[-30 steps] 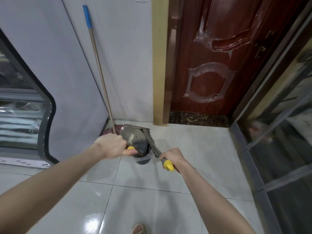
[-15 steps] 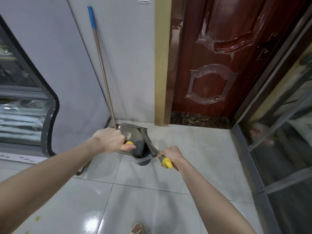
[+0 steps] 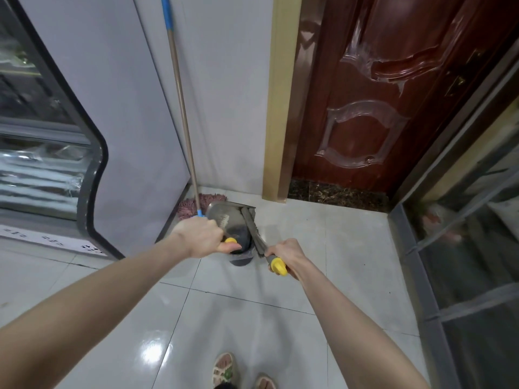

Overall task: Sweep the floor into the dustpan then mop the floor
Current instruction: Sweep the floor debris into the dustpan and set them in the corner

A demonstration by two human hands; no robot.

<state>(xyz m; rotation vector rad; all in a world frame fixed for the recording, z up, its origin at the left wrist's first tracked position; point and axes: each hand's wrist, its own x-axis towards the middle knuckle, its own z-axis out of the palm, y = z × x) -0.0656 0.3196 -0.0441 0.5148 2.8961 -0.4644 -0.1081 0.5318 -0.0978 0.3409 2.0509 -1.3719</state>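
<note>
A metal dustpan [image 3: 222,217] stands tilted on the floor by the wall corner. My left hand [image 3: 199,237] is shut on its yellow-capped handle. My right hand [image 3: 283,252] grips the grey broom handle [image 3: 252,228], whose yellow cap sticks out below my fist. The handle slants up to the dustpan's right edge. A dark grey broom head [image 3: 241,259] lies on the tiles between my hands. A mop pole [image 3: 179,108] with a blue tip leans in the corner, its pink mop head [image 3: 188,204] on the floor just behind the dustpan.
A dark red door [image 3: 379,108] with a gold frame fills the back right. A glass-fronted cabinet [image 3: 42,164] stands at the left, and a glass partition [image 3: 463,248] runs along the right. My feet [image 3: 224,369] are on glossy white tiles at the bottom.
Both hands keep their grips. The dustpan and broom stay by the corner and have shifted only slightly. The pink mop head shows again behind the dustpan.
</note>
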